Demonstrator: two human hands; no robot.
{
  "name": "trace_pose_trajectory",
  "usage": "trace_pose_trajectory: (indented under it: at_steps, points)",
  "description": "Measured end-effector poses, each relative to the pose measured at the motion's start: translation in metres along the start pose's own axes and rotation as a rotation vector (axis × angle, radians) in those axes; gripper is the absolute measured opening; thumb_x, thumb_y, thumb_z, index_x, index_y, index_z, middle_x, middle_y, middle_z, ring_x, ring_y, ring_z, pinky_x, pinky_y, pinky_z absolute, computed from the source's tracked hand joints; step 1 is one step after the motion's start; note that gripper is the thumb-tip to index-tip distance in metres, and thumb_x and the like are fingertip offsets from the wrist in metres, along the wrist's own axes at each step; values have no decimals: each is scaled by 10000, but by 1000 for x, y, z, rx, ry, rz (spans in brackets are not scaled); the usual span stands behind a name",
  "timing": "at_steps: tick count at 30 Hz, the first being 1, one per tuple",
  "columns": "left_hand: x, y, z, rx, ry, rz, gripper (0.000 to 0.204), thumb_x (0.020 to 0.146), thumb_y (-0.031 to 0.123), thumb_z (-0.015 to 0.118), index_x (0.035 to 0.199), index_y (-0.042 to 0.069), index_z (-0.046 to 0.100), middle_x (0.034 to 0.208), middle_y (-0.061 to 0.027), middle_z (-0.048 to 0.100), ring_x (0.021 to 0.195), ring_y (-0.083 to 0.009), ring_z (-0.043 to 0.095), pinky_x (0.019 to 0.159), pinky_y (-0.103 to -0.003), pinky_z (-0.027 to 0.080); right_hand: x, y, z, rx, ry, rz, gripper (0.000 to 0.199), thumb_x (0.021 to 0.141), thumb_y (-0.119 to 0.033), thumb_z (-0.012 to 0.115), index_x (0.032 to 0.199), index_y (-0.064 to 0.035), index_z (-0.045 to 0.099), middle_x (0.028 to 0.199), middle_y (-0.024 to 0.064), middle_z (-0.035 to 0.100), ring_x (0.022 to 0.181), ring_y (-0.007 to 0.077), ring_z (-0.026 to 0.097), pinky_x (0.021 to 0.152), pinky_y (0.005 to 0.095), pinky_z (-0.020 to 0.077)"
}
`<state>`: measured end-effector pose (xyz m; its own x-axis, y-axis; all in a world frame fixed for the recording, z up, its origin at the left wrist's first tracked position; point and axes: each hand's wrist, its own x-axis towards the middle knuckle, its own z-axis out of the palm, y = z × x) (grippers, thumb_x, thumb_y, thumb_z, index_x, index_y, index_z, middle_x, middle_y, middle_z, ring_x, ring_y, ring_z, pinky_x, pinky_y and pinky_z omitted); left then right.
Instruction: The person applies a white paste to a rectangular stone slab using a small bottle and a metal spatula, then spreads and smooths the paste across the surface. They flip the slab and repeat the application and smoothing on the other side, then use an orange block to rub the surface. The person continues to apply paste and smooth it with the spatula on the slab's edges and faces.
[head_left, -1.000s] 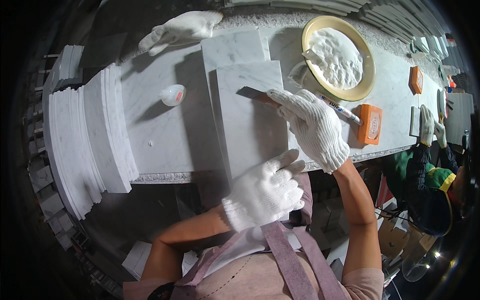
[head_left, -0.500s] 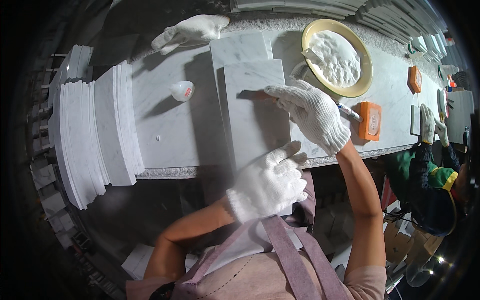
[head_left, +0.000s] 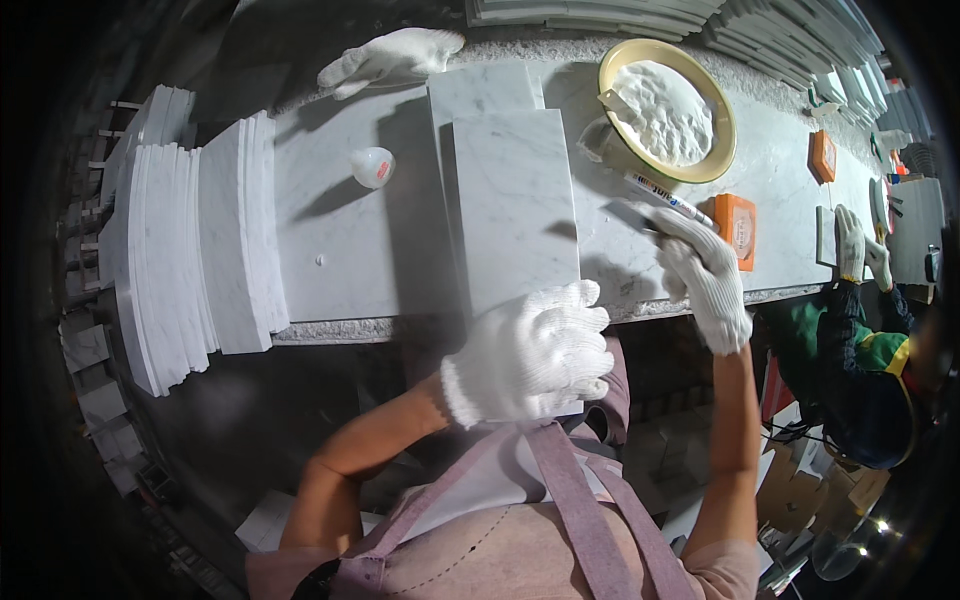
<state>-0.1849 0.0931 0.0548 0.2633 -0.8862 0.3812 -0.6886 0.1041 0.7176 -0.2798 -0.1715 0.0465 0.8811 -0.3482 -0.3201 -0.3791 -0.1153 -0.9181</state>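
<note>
A long white-grey marble slab (head_left: 515, 200) lies on top of another slab (head_left: 480, 85), its near end reaching past the table edge toward my body. My left hand (head_left: 530, 350), in a white knit glove, rests over that near end with fingers bent around its right edge. My right hand (head_left: 706, 280), gloved too, is right of the slab and apart from it. It grips a scraper with a flat dark blade (head_left: 630, 213); the handle is hidden in the glove. A white paint marker (head_left: 670, 200) lies just beyond the right fingers.
A cream bowl (head_left: 728, 140) of white powder stands far right, an orange box (head_left: 735, 232) below it. A small white round container (head_left: 373, 167) and a loose glove (head_left: 395, 58) lie left. Slabs stand stacked at the left (head_left: 240, 230). A co-worker's gloved hands (head_left: 850, 243) are far right.
My right hand with the scraper has moved off the slab, right and nearer to me. My left hand has shifted slightly, its fingers closer together on the slab's near end.
</note>
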Motion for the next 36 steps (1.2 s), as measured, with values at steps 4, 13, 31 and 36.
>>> trace_pose_trajectory:
  at_steps: [4, 13, 31, 36]
  points:
    - [-2, -13, -1, 94, -52, 42, 347, 855, 338, 750, 1148, 152, 754, 1223, -74, 706, 1274, -301, 609, 1173, -472, 419, -49, 35, 27, 526, 317, 109, 460, 1065, -169, 609, 1464, 43, 530, 947, 43, 650, 609, 70, 525, 501, 211, 437]
    - [41, -31, -39, 462, -22, -76, 468, 873, 428, 746, 1219, 114, 741, 1176, -112, 707, 1169, -311, 645, 1005, -456, 526, -59, 29, 92, 619, 489, 93, 514, 1072, -113, 577, 1545, 34, 442, 1109, 65, 657, 821, 92, 574, 678, 231, 492]
    - [56, 17, -35, -432, -169, -1026, 429, 1000, 398, 693, 829, 8, 743, 641, -120, 665, 638, -157, 643, 636, -364, 507, -69, -20, 81, 3, 260, -409, 700, 794, 205, 586, 1452, -32, 590, 1027, 106, 708, 857, 170, 692, 751, 300, 580]
    - [52, 15, -38, -304, -172, -802, 292, 1038, 240, 636, 946, -19, 734, 716, -73, 711, 639, -109, 677, 620, -272, 533, -68, -20, 75, 343, 370, -151, 599, 905, 83, 595, 1492, -20, 541, 952, 55, 689, 769, 108, 643, 667, 247, 551]
